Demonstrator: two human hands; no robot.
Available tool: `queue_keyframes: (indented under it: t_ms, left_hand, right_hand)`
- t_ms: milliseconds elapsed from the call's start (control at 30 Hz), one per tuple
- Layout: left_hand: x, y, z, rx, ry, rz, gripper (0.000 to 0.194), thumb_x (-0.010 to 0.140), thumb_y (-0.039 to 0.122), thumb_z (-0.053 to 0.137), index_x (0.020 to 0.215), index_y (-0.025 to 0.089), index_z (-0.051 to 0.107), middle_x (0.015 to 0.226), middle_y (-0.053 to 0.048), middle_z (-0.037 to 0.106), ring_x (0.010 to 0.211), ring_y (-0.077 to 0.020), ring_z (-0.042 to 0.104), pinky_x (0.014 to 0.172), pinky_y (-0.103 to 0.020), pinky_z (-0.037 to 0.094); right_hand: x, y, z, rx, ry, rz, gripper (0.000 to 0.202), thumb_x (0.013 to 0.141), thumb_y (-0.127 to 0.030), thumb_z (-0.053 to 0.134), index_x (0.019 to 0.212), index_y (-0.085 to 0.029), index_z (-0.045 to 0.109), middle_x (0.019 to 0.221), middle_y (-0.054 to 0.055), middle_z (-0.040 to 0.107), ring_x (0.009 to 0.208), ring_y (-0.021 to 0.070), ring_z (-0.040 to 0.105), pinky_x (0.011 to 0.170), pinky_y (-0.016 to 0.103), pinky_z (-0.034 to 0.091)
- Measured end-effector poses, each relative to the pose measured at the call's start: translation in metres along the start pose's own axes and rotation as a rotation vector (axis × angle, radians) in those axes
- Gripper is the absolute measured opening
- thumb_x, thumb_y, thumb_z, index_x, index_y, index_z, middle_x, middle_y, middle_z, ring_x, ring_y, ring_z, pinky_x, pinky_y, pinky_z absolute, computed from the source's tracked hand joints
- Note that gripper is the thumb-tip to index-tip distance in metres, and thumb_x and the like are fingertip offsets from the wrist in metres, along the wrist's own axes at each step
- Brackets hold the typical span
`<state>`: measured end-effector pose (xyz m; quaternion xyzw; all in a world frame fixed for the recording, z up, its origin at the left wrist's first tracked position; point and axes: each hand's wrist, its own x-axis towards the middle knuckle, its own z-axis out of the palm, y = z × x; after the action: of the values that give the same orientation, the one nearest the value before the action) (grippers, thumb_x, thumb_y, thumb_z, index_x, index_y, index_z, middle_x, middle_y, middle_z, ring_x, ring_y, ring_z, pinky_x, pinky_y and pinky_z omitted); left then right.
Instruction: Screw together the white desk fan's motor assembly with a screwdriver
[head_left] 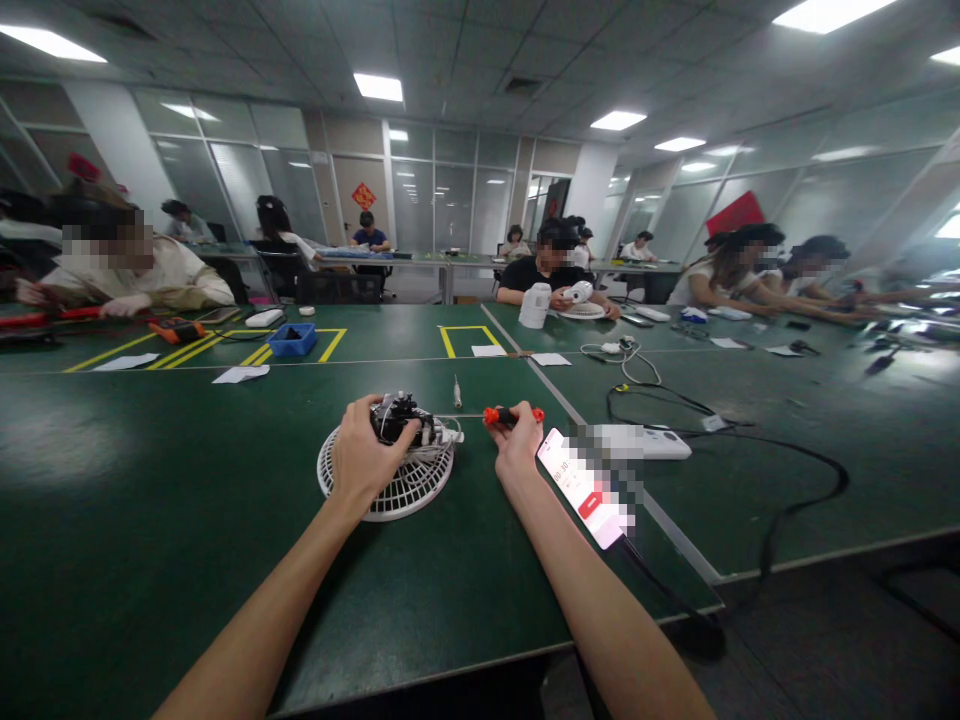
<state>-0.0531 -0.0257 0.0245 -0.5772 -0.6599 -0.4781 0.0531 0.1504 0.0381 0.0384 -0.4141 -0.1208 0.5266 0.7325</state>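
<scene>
My left hand [365, 455] grips the black fan motor [399, 415], thumb on the near right side and fingers round its left. That motor sits on a round white fan grille [409, 490] lying on the green table. In my right hand [517, 440] is a screwdriver [514, 414] with a red and black handle. Its thin shaft points left, towards the motor's right side; whether the tip touches a screw is too small to tell. White wires [448, 432] hang at the motor's right. A small clear-handled screwdriver [457, 392] lies just beyond.
A lit phone [585, 490] lies right of my right hand, beside a white panel-like part [645, 442]. Black cable [795, 455] runs across the right table. Further off are a blue bin [292, 340], paper slips [241, 374] and a co-worker [551, 265] handling white fan parts.
</scene>
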Motion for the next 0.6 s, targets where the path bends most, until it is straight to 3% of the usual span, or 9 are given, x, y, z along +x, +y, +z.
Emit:
queue_keyframes:
  t_ms: [200,400,600]
  left_hand:
    - [-0.0004,0.0002,0.0009,-0.019,0.025,0.018,0.064,0.082,0.065,0.069,0.125,0.020,0.058,0.114,-0.012,0.067,0.104,-0.0307,0.067,0.090,-0.048,0.055]
    - [0.0035,-0.0011,0.0033,0.002,-0.010,-0.006,0.082,0.080,0.073,0.068,0.138,0.015,0.060,0.123,-0.020,0.070,0.113,-0.0380,0.067,0.098,-0.056,0.054]
    - [0.0054,-0.0024,0.0038,0.020,-0.010,-0.011,0.084,0.077,0.076,0.067,0.134,0.014,0.067,0.120,-0.021,0.074,0.108,-0.0385,0.070,0.096,-0.056,0.056]
  right_hand:
    - [-0.0017,0.0041,0.0013,-0.024,0.003,-0.025,0.034,0.070,-0.022,0.068,0.090,-0.026,0.041,0.061,-0.012,0.059,0.050,0.0119,0.065,0.051,0.023,0.059]
    - [-0.0061,0.0078,0.0037,-0.083,0.021,-0.103,0.050,0.071,-0.026,0.080,0.100,-0.029,0.039,0.066,-0.013,0.061,0.048,0.0121,0.065,0.042,0.018,0.050]
    - [-0.0031,0.0049,-0.0011,0.027,-0.018,-0.070,0.035,0.074,-0.024,0.072,0.094,-0.027,0.044,0.070,-0.013,0.059,0.060,0.0103,0.066,0.055,0.023,0.061]
